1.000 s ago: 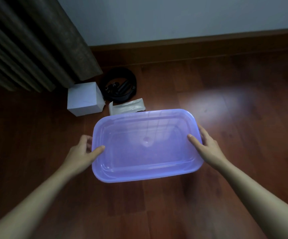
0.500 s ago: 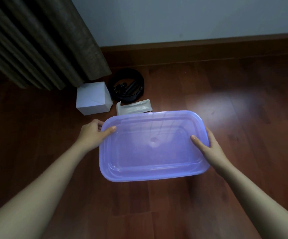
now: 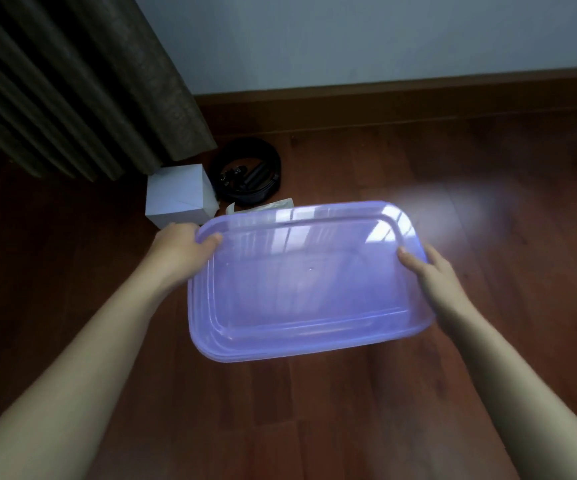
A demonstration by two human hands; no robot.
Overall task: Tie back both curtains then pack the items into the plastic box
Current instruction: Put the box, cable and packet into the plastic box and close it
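I grip the purple plastic box [image 3: 301, 282] by its short ends, left hand [image 3: 179, 251] and right hand [image 3: 432, 275], long axis crosswise, with the white carton [image 3: 179, 195] and black belt [image 3: 245, 174] just beyond, nearer my left.

This was a room in a home, by the look of it a bedroom or living room. A reddish-brown wooden plank floor [image 3: 384, 410] filled most of the view, and a matching dark wooden skirting board [image 3: 401, 95] ran along the foot of a plain pale painted wall [image 3: 349, 36] at 12 o'clock. At 10 o'clock a heavy dark-olive pleated fabric curtain [image 3: 72, 81] hung down to the floor, as beside a window. The light was dim and soft, like daylight indoors.
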